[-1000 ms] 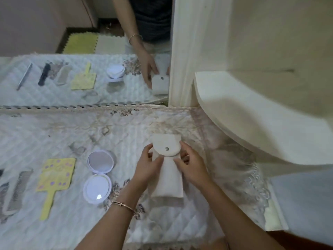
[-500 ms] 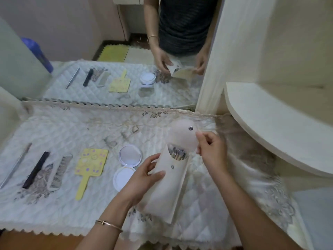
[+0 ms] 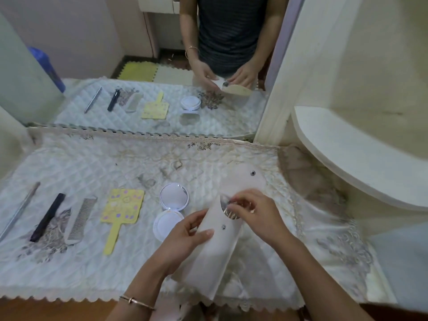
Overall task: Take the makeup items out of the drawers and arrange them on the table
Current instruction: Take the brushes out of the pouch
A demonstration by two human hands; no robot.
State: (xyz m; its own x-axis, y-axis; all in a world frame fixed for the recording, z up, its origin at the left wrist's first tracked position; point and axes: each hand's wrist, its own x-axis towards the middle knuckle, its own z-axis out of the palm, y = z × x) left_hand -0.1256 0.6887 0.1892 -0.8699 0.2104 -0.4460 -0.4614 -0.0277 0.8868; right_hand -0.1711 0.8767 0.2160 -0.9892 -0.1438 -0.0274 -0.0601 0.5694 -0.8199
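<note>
A cream pouch (image 3: 215, 256) with a snap flap folded back is held tilted above the table's front edge. My left hand (image 3: 185, 237) grips its left side. My right hand (image 3: 254, 212) has its fingers pinched at the pouch mouth, on the tips of the makeup brushes (image 3: 229, 213) inside. On the quilted table cover (image 3: 104, 165) lie an open round compact mirror (image 3: 171, 209), a yellow hand mirror (image 3: 122, 209), a grey comb (image 3: 80, 220), a black comb (image 3: 47, 216) and a thin metal tool (image 3: 19, 209) at the far left.
A wall mirror (image 3: 162, 66) stands behind the table and reflects the items and the person. A curved white shelf (image 3: 347, 158) juts out at the right. The cover's scalloped front edge (image 3: 58, 295) hangs over the table front.
The pouch flap was snapped shut, then got opened. My right hand has left the flap and dropped to the pouch mouth, onto the brush tips. The view widened leftward.
</note>
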